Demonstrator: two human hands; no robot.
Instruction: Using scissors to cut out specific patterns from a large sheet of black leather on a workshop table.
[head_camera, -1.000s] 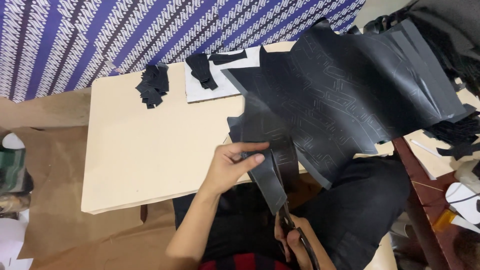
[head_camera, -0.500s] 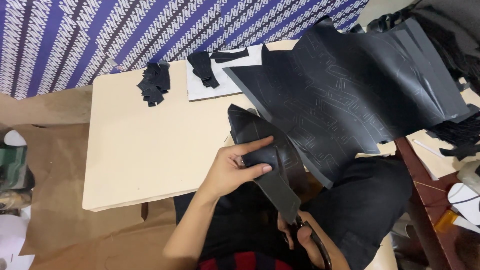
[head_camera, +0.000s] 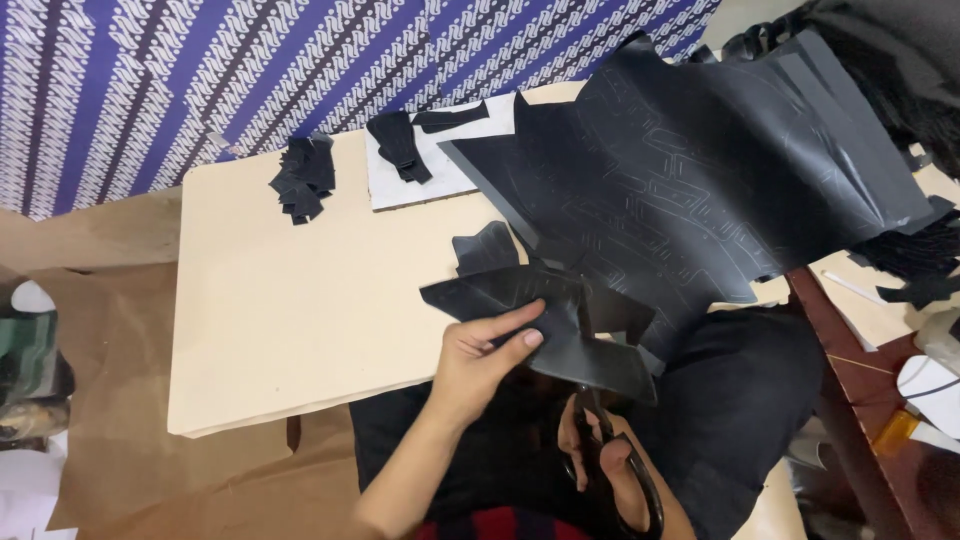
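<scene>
Left hand (head_camera: 478, 358) now lifts the black piece (head_camera: 560, 335) flatter — right hand (head_camera: 610, 465) grips scissors (head_camera: 612, 470), cutting on beneath.

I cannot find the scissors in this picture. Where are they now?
In the head view the scissors are at the bottom centre, in the right hand, just under the black sheet that the left hand holds at the table edge.

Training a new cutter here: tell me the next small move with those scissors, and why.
Probably close the scissors a little further along the black sheet. The right hand has the blades under the sheet's near edge, and the left hand pinches the partly cut flap, which looks joined to the sheet.
</scene>
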